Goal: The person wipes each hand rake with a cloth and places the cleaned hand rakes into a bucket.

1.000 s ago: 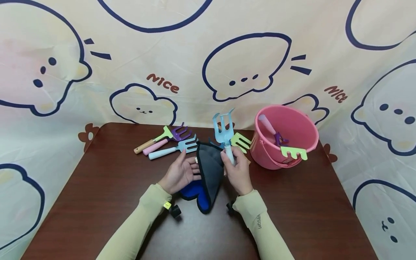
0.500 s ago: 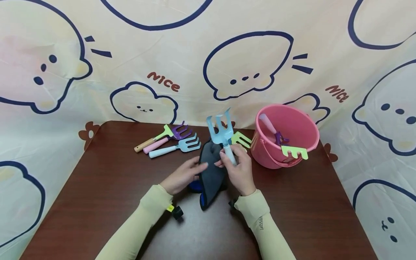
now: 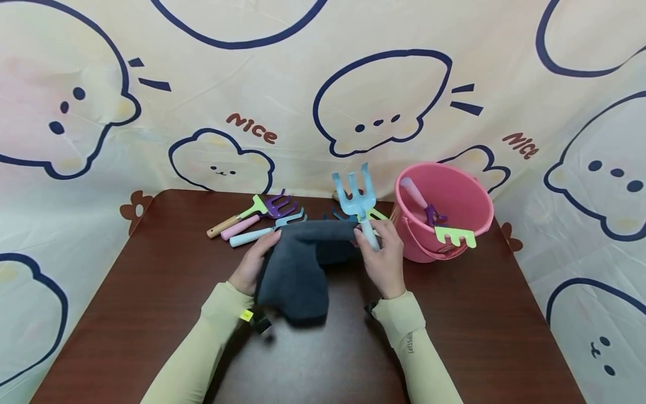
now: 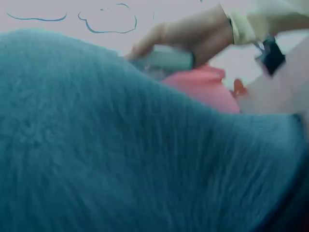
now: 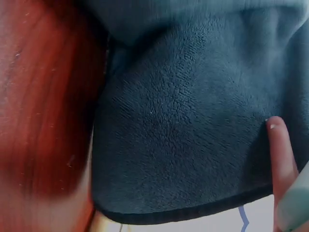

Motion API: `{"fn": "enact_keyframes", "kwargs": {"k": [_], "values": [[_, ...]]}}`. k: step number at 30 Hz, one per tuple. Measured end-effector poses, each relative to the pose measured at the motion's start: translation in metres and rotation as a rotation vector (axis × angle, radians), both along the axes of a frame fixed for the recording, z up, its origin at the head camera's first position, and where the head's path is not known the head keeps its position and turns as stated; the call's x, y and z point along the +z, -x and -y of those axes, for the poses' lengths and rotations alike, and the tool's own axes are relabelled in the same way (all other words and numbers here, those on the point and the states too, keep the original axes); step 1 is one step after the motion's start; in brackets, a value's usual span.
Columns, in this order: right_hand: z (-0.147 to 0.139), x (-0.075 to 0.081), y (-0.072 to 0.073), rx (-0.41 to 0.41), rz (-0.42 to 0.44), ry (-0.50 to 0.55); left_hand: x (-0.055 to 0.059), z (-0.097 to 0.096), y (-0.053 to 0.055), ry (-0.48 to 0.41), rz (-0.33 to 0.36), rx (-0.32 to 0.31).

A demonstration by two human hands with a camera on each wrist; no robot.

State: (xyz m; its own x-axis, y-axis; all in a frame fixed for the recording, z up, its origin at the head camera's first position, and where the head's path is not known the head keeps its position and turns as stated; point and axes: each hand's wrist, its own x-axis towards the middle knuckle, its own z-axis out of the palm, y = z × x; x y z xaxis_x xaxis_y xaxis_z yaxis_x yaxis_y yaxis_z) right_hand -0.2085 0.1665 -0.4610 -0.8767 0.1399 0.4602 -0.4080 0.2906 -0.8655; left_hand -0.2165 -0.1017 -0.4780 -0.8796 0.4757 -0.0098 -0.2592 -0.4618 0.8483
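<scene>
A grey cloth (image 3: 298, 269) with dark edging hangs above the table between both hands, its lower part drooping. My left hand (image 3: 254, 264) grips its left end, the thumb on top; the other fingers are hidden behind it. My right hand (image 3: 382, 261) holds a light blue garden hand fork (image 3: 359, 203) by its handle, tines up. The fingers of that hand also meet the cloth's right corner; in the right wrist view one finger (image 5: 282, 154) lies against the cloth (image 5: 178, 121). In the left wrist view the cloth (image 4: 120, 154) fills most of the picture.
A pink bucket (image 3: 402, 235) stands at the back right, with a purple-headed tool (image 3: 431, 213) inside and a green rake head (image 3: 456, 236) over its rim. Several small garden tools (image 3: 252, 224) lie at the back left, and others lie partly hidden behind the cloth.
My left hand has moved left and taken hold of the cloth, which is now spread wide between the hands. The right hand has shifted slightly right with the fork. Blue on the cloth no longer shows.
</scene>
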Motion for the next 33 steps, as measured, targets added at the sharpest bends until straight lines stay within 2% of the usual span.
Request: {"fn": "enact_keyframes", "kwargs": {"k": [3,4,6,8,9,11,13,15,17,19,21,27,30,33], "values": [[0.007,-0.006,0.0,-0.028,-0.007,-0.061,-0.002,-0.003,-0.002,-0.14,-0.09,-0.132],[0.01,-0.008,0.0,-0.034,-0.013,-0.094,-0.003,-0.005,-0.001,-0.167,-0.131,-0.155],[0.018,-0.011,-0.002,-0.041,-0.03,-0.17,-0.005,-0.01,0.001,-0.218,-0.206,-0.173],[0.027,-0.014,-0.005,-0.04,-0.049,-0.267,-0.006,-0.013,0.003,-0.209,-0.275,-0.149],[0.031,-0.015,-0.007,-0.024,-0.052,-0.299,-0.007,-0.015,0.003,-0.172,-0.302,-0.118],[0.039,-0.019,-0.011,0.019,-0.054,-0.347,-0.008,-0.018,0.001,-0.041,-0.362,0.007],[0.046,-0.022,-0.015,0.064,-0.042,-0.375,-0.008,-0.023,-0.001,0.109,-0.394,0.165],[0.052,-0.024,-0.019,0.098,-0.028,-0.394,-0.008,-0.029,-0.003,0.223,-0.38,0.342],[0.056,-0.025,-0.022,0.125,-0.019,-0.408,-0.007,-0.034,-0.005,0.274,-0.354,0.497],[0.058,-0.026,-0.023,0.14,-0.007,-0.419,-0.006,-0.038,-0.006,0.277,-0.34,0.595],[0.059,-0.026,-0.025,0.147,0.0,-0.42,-0.006,-0.04,-0.007,0.274,-0.351,0.654],[0.055,-0.025,-0.023,0.177,0.027,-0.42,-0.007,-0.04,-0.007,0.258,-0.413,0.731],[0.054,-0.021,-0.022,0.205,0.044,-0.41,-0.006,-0.041,-0.008,0.262,-0.411,0.79],[0.053,-0.019,-0.023,0.236,0.06,-0.402,-0.003,-0.041,-0.009,0.25,-0.386,0.875]]}}
